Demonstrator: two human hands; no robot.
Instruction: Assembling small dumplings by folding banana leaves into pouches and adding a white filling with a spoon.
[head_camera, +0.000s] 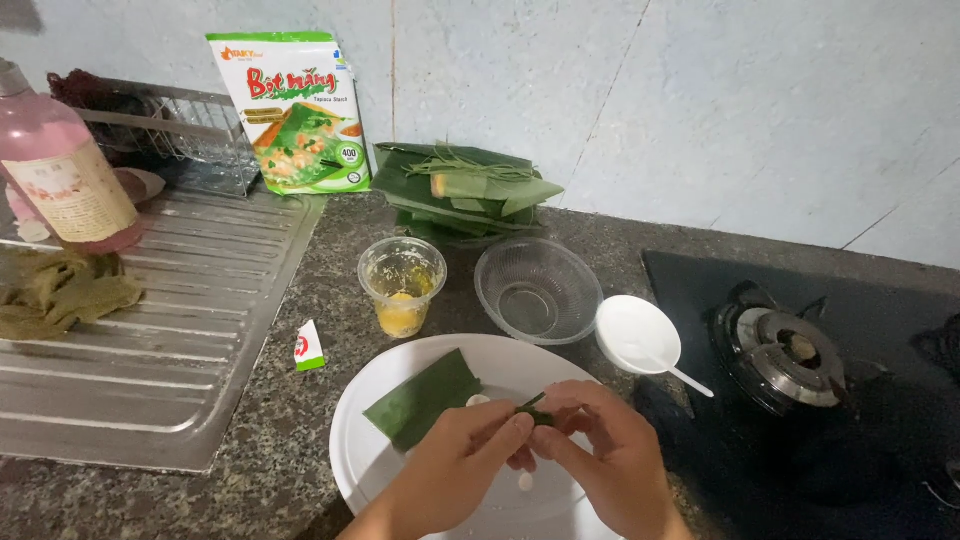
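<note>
Over a white plate (365, 460), my left hand (455, 465) and my right hand (605, 455) meet. Together their fingertips pinch a small folded green leaf piece (533, 407). A flat strip of green leaf (420, 398) lies on the plate just left of my hands. Two small white dough bits sit on the plate, one (479, 400) above my left fingers, one (525, 481) between my wrists.
Behind the plate stand a plastic cup of yellow filling (402, 285), a clear glass bowl (538, 290) and a white bowl with a spoon (640, 335). A leaf stack (465, 190) and a flour bag (295, 110) lean at the wall. Sink drainboard (150, 330) left, gas burner (785, 355) right.
</note>
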